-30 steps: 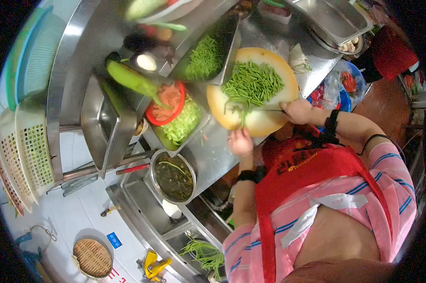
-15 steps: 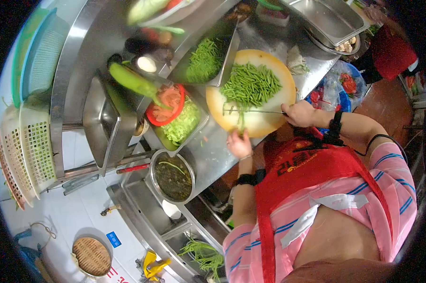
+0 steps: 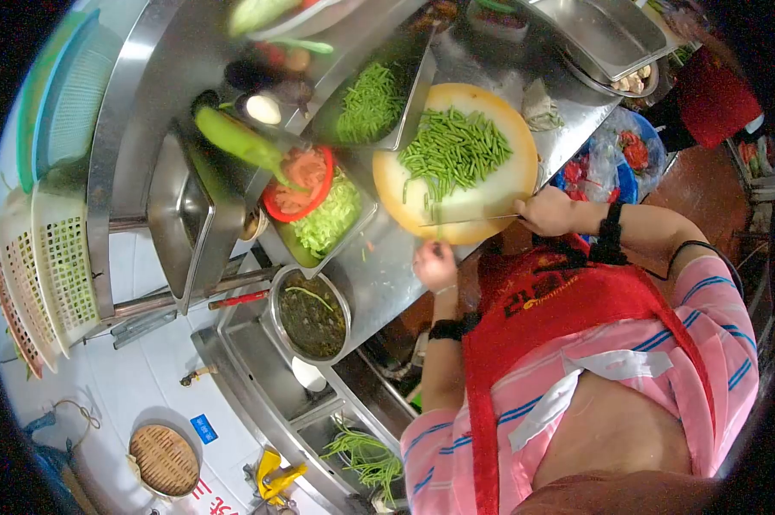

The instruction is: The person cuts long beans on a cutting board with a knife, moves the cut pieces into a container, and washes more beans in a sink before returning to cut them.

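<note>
My right hand point(image 3: 546, 211) grips a knife point(image 3: 469, 220) whose blade lies flat across the near edge of a round yellow cutting board point(image 3: 499, 190). A heap of cut green beans point(image 3: 453, 150) covers the far half of the board. My left hand point(image 3: 436, 264) is just off the board's near edge, over the steel counter point(image 3: 387, 275), with its fingers closed on a few green bean pieces point(image 3: 437, 250). A steel tray of cut green beans point(image 3: 370, 103) stands beside the board on the far left.
Left of the board are a tray of shredded greens point(image 3: 325, 225), a red plate of tomato slices point(image 3: 297, 184) and a long green vegetable point(image 3: 233, 137). A pot of dark liquid point(image 3: 312, 316) sits by the sink. Long beans point(image 3: 366, 455) lie lower down. Plastic baskets point(image 3: 48, 257) stand at far left.
The knife has slid from the middle of the board back to its near edge. My left hand drew off the board onto the counter, holding bean pieces.
</note>
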{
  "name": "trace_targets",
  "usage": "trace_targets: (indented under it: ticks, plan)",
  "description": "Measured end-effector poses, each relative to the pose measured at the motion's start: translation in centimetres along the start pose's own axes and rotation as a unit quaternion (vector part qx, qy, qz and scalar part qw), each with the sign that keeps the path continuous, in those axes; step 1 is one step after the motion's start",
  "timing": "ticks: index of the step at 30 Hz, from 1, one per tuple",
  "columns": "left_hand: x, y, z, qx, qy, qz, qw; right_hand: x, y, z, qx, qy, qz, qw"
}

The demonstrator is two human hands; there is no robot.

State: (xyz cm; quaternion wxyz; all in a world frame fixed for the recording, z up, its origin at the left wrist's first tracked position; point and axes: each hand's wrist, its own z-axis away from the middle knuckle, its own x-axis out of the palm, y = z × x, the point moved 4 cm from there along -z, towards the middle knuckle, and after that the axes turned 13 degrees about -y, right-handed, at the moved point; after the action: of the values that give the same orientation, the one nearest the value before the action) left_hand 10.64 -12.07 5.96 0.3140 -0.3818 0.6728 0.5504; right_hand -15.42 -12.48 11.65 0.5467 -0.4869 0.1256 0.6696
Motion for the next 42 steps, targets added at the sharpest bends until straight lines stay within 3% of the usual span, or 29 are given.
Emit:
trace_targets:
  ticks: [4, 7, 10, 12, 14, 16, 18, 19, 20, 22, 24, 25, 27, 30, 32, 40, 42]
  plan:
    - [0.7, -0.4, -1.2, -0.05, -0.037, -0.018, 0.998, -0.2, 0.5, 0.1, -0.003, -0.01, 0.005, 1.0]
    - [0.1, 0.3, -2.2, -0.107, -0.092, 0.054, 0.988, -1.2, 2.2, 2.0, 0.028, 0.029, -0.055, 0.998]
    - [0.0, 2.3, -3.2, -0.071, -0.057, -0.032, 0.995, -1.8, 4.6, 4.3, 0.09, 0.109, -0.093, 0.986]
    - [0.9, 3.7, -4.3, 0.031, 0.014, -0.046, 0.998, -1.0, 6.7, 5.1, 0.114, 0.124, -0.112, 0.979]
    - [3.0, 3.3, -6.0, 0.001, -0.039, -0.034, 0.999, 0.7, 9.3, 5.5, 0.113, 0.212, -0.236, 0.942]
    - [3.8, 3.3, -8.0, -0.113, -0.023, -0.017, 0.993, 0.3, 9.4, 6.0, 0.113, 0.255, -0.268, 0.922]
    - [4.6, 3.4, -9.5, -0.141, -0.075, -0.039, 0.986, 1.3, 8.9, 6.6, 0.172, 0.11, -0.512, 0.835]
    - [5.1, 4.0, -10.1, -0.095, -0.106, -0.029, 0.989, 1.5, 8.7, 6.5, 0.154, 0.139, -0.477, 0.854]
    - [5.7, 4.6, -10.5, -0.051, -0.136, -0.021, 0.989, 2.3, 8.8, 6.1, 0.159, 0.113, -0.534, 0.823]
    - [6.2, 6.7, -10.5, -0.024, -0.136, -0.005, 0.99, 2.3, 8.0, 5.4, 0.152, 0.121, -0.514, 0.836]
    - [6.9, 8.7, -9.9, -0.019, -0.073, 0.095, 0.993, 4.6, 8.1, 3.4, 0.096, 0.09, -0.497, 0.858]
    - [7.3, 9.6, -9.7, 0.02, -0.039, 0.108, 0.993, 3.6, 7.0, 3.6, 0.104, 0.081, -0.521, 0.843]
    - [8.2, 11.2, -9.3, 0.025, -0.028, 0.096, 0.995, 2.2, 4.8, 3.1, 0.1, 0.075, -0.553, 0.824]
    - [8.2, 12.9, -9.3, 0.023, 0.002, 0.083, 0.996, 1.7, 3.4, 2.1, 0.067, 0.051, -0.54, 0.837]
    - [7.7, 13.3, -9.4, -0.026, 0.026, 0.107, 0.994, 1.7, 3.2, 1.8, 0.056, 0.033, -0.547, 0.835]
    - [5.2, 15.2, -9.7, -0.005, 0.105, 0.175, 0.979, -1.2, 1.1, 4.3, 0.029, 0.01, -0.571, 0.82]
    - [3.0, 16.3, -10.7, 0.062, 0.137, 0.227, 0.962, -3.3, 0.3, 5.3, 0.027, 0.027, -0.568, 0.822]
